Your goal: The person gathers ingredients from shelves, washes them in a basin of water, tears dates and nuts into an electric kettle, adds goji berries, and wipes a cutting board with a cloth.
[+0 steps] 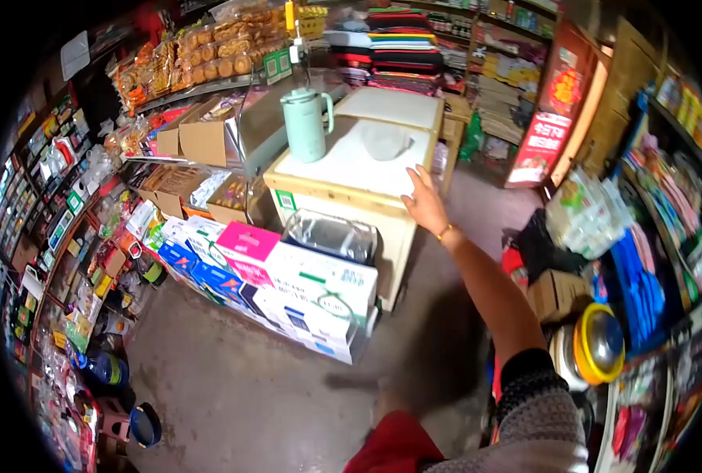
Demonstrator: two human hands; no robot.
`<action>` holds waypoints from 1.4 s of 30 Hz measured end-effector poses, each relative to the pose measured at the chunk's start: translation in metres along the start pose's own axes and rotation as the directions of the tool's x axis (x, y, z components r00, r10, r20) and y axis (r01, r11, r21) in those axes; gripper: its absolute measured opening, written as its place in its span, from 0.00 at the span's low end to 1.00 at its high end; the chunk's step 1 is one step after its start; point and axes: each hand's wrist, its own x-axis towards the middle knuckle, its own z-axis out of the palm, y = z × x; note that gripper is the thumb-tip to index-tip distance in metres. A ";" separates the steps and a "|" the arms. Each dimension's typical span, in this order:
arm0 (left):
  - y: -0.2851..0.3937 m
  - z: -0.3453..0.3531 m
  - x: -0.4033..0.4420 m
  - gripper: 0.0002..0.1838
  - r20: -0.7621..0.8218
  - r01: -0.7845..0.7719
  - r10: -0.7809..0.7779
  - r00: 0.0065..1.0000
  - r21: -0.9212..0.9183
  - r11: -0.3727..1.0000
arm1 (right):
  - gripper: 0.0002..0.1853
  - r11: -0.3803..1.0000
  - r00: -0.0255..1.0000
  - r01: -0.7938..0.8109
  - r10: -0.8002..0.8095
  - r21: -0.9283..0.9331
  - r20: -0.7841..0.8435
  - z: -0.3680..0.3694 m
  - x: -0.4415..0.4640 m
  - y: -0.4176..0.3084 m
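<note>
My right hand [424, 201] reaches forward to the near right corner of a white-topped counter [343, 169], its fingers spread and holding nothing; whether the fingertips touch the edge I cannot tell. Just beyond them a translucent bowl [385, 142] rests on the white top. A mint-green lidded jug [304, 124] with a handle stands upright at the counter's left side. My left hand is out of the picture.
Printed cartons [288, 292] line the floor before the counter. Stacked folded cloth [402, 47] and packaged snacks [217, 55] stand behind. At right are plastic bags [591, 209], a cardboard box [558, 296] and yellow basins [599, 343]. A blue basin [144, 426] is at lower left.
</note>
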 end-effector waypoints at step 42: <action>-0.048 0.557 -0.280 0.08 -0.192 -0.444 -0.661 -0.725 -0.603 0.663 | 0.12 0.855 0.859 -0.305 0.437 -0.420 0.265 -0.142 -0.373 -0.318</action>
